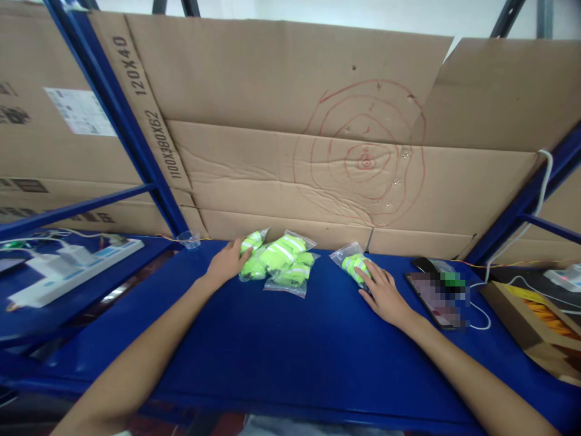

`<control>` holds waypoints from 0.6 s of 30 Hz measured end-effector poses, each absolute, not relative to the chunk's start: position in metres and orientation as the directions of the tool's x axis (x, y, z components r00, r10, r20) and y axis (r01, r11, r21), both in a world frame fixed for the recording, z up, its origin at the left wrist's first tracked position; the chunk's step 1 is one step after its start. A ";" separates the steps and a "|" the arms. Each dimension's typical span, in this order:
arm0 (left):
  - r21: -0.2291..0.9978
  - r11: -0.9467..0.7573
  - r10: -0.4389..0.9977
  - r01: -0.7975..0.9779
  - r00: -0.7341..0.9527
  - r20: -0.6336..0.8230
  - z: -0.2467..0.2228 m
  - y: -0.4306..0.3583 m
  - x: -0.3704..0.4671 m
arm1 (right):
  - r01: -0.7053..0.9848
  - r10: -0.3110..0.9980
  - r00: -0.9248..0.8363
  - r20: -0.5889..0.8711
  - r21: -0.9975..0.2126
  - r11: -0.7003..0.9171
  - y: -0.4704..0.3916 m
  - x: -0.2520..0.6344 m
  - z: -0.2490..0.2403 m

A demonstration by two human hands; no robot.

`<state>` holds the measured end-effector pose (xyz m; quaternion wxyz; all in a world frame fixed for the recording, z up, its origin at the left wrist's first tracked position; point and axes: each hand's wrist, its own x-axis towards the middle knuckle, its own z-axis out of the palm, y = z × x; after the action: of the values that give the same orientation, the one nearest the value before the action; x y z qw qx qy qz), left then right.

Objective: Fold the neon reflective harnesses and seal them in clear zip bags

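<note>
Several clear plastic bags (282,253) holding folded neon-yellow fabric with pale reflective stripes lie in a loose pile at the back of the blue table. My left hand (227,261) is at the pile's left side, its thumb and fingers closed around the edge of a small bag (254,241). To the right, apart from the pile, lies another bag (355,266) of the same striped fabric. My right hand (385,293) rests on that bag's right side with the fingers stretched out and spread. It covers part of the bag.
A phone (431,300) and a dark object (424,264) lie right of my right hand, near a white cable. Farther right is an open cardboard box (521,330). A clear cup (189,240) and a power strip (77,272) are left. Cardboard (254,157) stands behind.
</note>
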<state>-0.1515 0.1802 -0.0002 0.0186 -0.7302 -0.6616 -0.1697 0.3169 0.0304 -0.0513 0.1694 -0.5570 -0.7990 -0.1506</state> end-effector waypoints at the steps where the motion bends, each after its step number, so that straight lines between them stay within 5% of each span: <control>1: 0.200 -0.126 0.959 0.972 0.067 0.276 0.000 0.180 -0.151 | 0.941 0.839 -0.324 0.437 0.056 0.334 0.030 0.317 -0.050; 7: 0.243 -0.092 0.946 0.966 0.008 0.325 0.005 0.178 -0.151 | 0.941 0.848 -0.324 0.418 0.055 0.333 0.030 0.317 -0.050; 12: 0.275 -0.207 0.834 0.939 0.022 0.551 0.029 0.162 -0.151 | 0.946 0.852 -0.268 0.450 -0.043 0.320 0.028 0.310 -0.046; 15: 0.088 -0.503 0.624 0.860 0.291 0.725 0.033 0.137 -0.133 | 0.820 0.875 -0.156 0.459 -0.434 0.374 0.015 0.291 -0.032; 17: -0.189 -0.728 0.301 0.659 0.554 0.776 0.024 0.114 -0.111 | 0.411 0.938 -0.157 0.307 -0.844 0.345 0.002 0.272 -0.022; 18: -0.309 -0.781 0.146 0.543 0.640 0.755 0.018 0.102 -0.098 | 0.319 0.947 -0.201 0.251 -0.897 0.305 -0.005 0.262 -0.018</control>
<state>-0.0981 0.1022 0.0178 0.2648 -0.8658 -0.1989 -0.3751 0.2624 -0.0047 -0.0184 0.4304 -0.4630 -0.6835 0.3649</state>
